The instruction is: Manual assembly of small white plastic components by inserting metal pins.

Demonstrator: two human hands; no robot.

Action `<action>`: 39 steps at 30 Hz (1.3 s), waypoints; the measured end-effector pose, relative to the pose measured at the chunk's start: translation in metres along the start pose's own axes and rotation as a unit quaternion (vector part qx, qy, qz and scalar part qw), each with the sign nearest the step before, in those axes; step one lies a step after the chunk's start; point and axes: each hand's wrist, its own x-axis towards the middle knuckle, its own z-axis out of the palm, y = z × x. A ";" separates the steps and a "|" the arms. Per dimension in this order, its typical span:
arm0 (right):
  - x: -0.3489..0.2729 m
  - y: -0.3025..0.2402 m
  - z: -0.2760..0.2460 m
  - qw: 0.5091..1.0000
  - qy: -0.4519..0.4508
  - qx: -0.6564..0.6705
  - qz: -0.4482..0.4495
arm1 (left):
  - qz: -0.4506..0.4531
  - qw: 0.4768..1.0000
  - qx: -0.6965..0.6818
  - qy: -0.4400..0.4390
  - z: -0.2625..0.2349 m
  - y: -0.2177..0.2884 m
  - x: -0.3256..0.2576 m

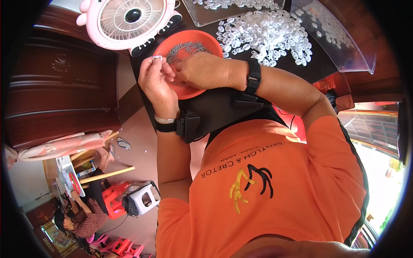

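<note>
A round orange-red bowl (192,93) on the black table contains many small grey metal pieces (189,48), thin like screws or pins. Above the bowl's left rim is my left hand (159,84), pinching a small white plastic piece (158,57) between thumb and forefinger. My right hand (205,71) reaches over the bowl from the right with its fingers curled down close to my left fingers. Its fingertips are mostly hidden, so I cannot make out what they hold. To the right of the bowl spreads a heap of white oval plastic pieces (269,36) with holes.
A pink fan (131,41) stands behind the bowl to the left. Clear plastic trays (202,20) with more white pieces lie at the back and far right. On the left, another person (92,213) sits at a table near red and white stools (144,200).
</note>
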 end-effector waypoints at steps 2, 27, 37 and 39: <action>-0.001 0.001 -0.004 1.000 -0.014 0.015 0.015 | 0.004 1.000 0.007 -0.015 0.001 0.000 -0.001; -0.008 0.032 -0.053 0.908 0.111 0.390 0.103 | -0.060 0.982 0.114 -0.140 0.009 -0.001 -0.007; -0.010 0.022 -0.058 0.922 0.108 0.355 0.112 | -0.053 0.982 0.107 -0.149 0.009 -0.004 -0.008; -0.009 0.025 -0.057 0.925 0.124 0.344 0.106 | -0.051 0.982 0.113 -0.143 0.009 -0.003 -0.008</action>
